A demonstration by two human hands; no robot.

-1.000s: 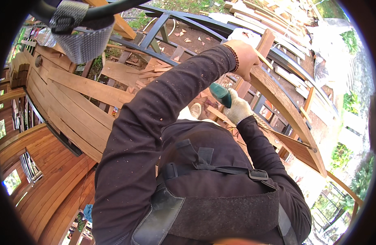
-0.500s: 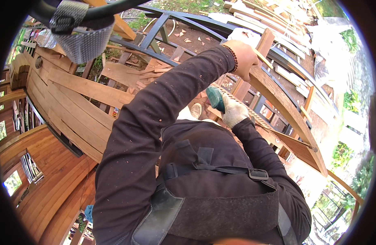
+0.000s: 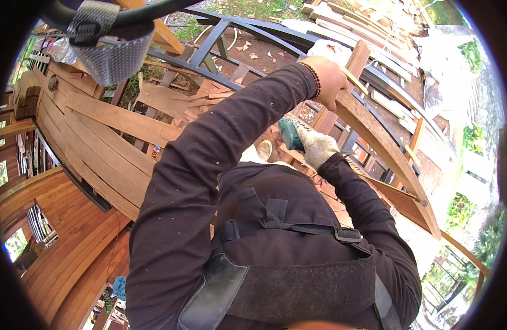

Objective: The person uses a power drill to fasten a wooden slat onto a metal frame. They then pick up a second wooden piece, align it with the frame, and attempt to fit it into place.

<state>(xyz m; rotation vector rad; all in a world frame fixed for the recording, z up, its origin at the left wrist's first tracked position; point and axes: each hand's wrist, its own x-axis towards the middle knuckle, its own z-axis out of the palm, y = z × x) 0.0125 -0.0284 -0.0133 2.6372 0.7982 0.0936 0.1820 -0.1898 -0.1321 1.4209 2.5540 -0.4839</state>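
- The left hand (image 3: 329, 81) is bare, with a dark beaded bracelet at the wrist, and is clenched over the top edge of a curved wooden rail (image 3: 386, 147).
- The rail is a long, smooth plank of reddish-brown timber, bent in an arc that runs from the hand down toward the right rim of the view.
- The right hand (image 3: 318, 146) wears a knitted off-white work glove with a coarse weave and is wrapped around a teal power tool (image 3: 290, 133). Only the tool's blocky plastic body shows; its working end is hidden behind the glove and sleeve.
- The tool sits just below the left hand, close beside the inner face of the rail, near an upright wooden post (image 3: 341, 91) of squared pale timber.
- Both arms are in dark, matte long sleeves flecked with sawdust; a black webbing harness (image 3: 297, 231) with a plastic buckle crosses the chest.
- Below lies a dark metal frame (image 3: 220, 36) of straight tubes over bare earth strewn with wood offcuts.
- At left, broad curved wooden planks (image 3: 107, 118) overlap like hull boards, warm orange-brown with a visible grain.
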